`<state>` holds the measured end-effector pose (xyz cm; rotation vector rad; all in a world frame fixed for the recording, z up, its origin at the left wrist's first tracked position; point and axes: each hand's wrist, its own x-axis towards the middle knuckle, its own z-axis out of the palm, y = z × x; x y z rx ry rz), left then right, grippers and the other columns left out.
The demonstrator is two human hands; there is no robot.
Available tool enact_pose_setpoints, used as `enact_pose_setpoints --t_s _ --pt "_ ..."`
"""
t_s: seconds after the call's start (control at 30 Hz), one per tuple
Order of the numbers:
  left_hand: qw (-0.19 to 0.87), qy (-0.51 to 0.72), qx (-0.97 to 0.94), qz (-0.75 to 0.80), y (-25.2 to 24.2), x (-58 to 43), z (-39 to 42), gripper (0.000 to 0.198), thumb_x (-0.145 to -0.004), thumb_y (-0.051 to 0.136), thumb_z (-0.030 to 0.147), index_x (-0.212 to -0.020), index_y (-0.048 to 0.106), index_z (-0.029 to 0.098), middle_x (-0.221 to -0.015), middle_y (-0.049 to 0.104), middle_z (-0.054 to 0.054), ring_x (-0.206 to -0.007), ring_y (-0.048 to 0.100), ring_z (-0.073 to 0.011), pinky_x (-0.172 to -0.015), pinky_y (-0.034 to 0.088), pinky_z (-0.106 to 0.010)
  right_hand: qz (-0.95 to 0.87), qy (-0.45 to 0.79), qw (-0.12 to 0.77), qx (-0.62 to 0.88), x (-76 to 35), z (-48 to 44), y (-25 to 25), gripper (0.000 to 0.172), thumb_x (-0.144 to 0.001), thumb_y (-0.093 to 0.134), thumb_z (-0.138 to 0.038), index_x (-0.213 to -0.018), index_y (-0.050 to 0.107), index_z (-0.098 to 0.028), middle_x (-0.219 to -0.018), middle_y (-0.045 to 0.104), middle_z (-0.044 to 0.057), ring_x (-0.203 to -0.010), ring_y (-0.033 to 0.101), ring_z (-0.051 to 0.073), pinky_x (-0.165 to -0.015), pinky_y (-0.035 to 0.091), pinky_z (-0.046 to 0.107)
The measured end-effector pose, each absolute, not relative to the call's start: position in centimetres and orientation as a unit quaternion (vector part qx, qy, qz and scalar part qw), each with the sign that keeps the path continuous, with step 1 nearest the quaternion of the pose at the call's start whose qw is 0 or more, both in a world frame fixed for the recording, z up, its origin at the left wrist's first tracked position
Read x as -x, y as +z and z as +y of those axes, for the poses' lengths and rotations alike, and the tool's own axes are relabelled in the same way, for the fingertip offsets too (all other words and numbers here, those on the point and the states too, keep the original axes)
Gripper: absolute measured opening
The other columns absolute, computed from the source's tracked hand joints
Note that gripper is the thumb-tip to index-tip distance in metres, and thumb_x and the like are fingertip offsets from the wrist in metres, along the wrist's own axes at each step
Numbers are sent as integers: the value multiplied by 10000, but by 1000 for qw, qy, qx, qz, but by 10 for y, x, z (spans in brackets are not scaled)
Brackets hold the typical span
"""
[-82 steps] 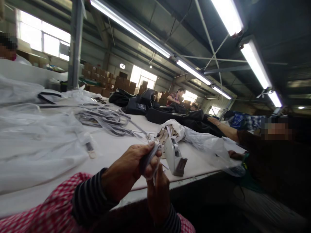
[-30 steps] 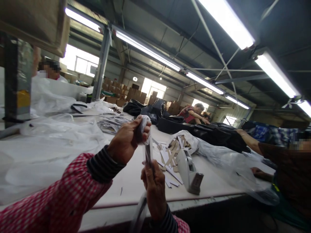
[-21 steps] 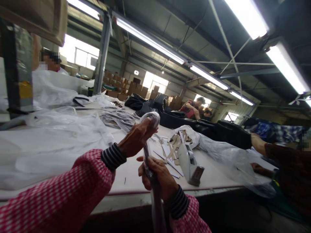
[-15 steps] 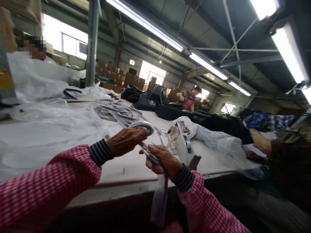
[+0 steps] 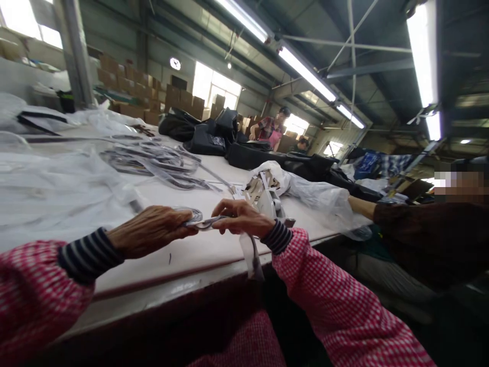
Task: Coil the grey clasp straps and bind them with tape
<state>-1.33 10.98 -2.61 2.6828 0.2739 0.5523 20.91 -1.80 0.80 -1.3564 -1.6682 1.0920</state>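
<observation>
A coil of grey strip [image 5: 194,217] is held between my two hands, just above the table's front part. My left hand [image 5: 155,230] is closed on the coil's left end, thumb side up. From the right, my right hand [image 5: 244,218] pinches the other end of the coil, its fingers bent. A loose tail of the strip [image 5: 250,257] hangs below my right hand over the table edge. Behind my hands lies a tangled heap of similar grey strips [image 5: 148,160]. A white tape dispenser-like device [image 5: 269,204] stands just beyond my right hand.
The white table [image 5: 191,255] ends in a front edge near me. Clear plastic sheeting [image 5: 57,199] covers its left side. A plastic bag with beige pieces [image 5: 263,181] lies beyond. Black bags [image 5: 214,137] line the back. At right, a co-worker's arm [image 5: 361,206] reaches onto plastic.
The view has swung right. The coil has gone from slanting to nearly level and looks flatter between my hands. The co-worker's arm now reaches farther over the plastic.
</observation>
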Motion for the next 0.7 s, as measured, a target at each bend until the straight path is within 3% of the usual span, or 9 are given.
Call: enact_pose_setpoints --t_s 0.1,0.2,0.33,0.47,0.6,0.7 --pt "285 100 -947 107 -25 19 102 323 -921 543 501 -841 627 200 -654 620 2 -591 582 -170 -573 358 -253 -694 359 334 527 -212 -24 2 280 -853 698 -421 -936 687 -154 -760 611 -12 -592 489 84 -513 386 194" --pt "473 27 -875 103 -23 25 94 367 -864 606 540 -827 623 176 -608 595 9 -515 554 -143 -501 397 -223 -714 302 324 542 -207 -31 -8 296 -901 634 -434 -845 706 -152 -757 595 -6 -694 522 118 -607 409 225" --pt "652 17 -750 110 -23 29 90 359 -772 692 489 -822 666 135 -559 599 -11 -456 527 -128 -438 408 -205 -652 253 385 603 -185 -47 -22 360 -965 543 -411 -737 658 -157 -652 524 -26 -627 465 112 -592 366 238" --pt "734 80 -665 111 -29 25 94 389 -741 709 463 -785 715 77 -516 592 -41 -387 485 -102 -370 349 -181 -588 163 500 614 -160 -60 -26 364 -1029 401 -438 -983 672 -200 -840 647 11 -785 576 149 -720 424 259" --pt "793 115 -594 78 -35 21 93 424 -726 715 464 -768 741 43 -523 611 -74 -353 484 -103 -333 319 -189 -650 62 469 594 -147 -61 -32 300 -991 476 -467 -1059 625 -215 -800 633 9 -723 576 169 -689 429 283" --pt "811 134 -568 46 -37 20 81 438 -746 676 473 -732 747 40 -448 579 -69 -309 449 -112 -308 268 -209 -657 36 456 599 -141 -56 -52 356 -998 408 -507 -1052 618 -225 -714 605 22 -652 578 201 -642 463 313"
